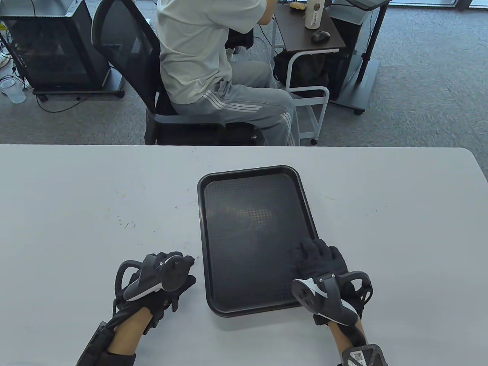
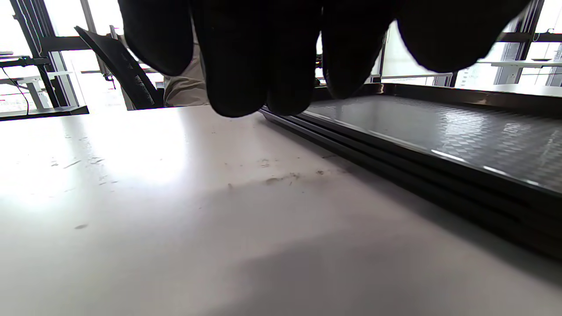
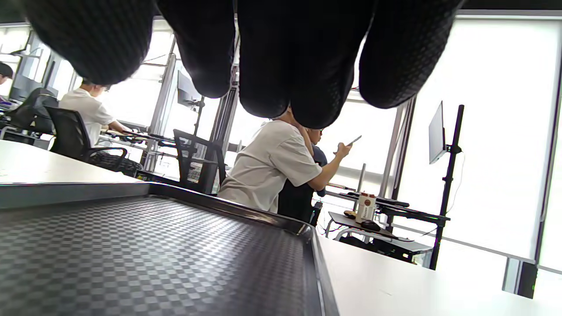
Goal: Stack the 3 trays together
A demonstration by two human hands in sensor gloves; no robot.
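A black tray (image 1: 255,228) with a textured floor lies in the middle of the white table. In the left wrist view its long side (image 2: 417,175) shows layered rims, one nested on another. My left hand (image 1: 185,270) is on the table just left of the tray's near left side, fingers (image 2: 250,66) curled and holding nothing. My right hand (image 1: 314,253) lies over the tray's near right corner, fingers spread on the tray floor (image 3: 153,254). The fingers (image 3: 290,66) hang above the tray in the right wrist view.
The white table (image 1: 76,213) stretches wide on both sides of the tray, with small specks on the left. Beyond the far edge a person (image 1: 213,68) sits on an office chair, next to a small side desk (image 1: 309,34).
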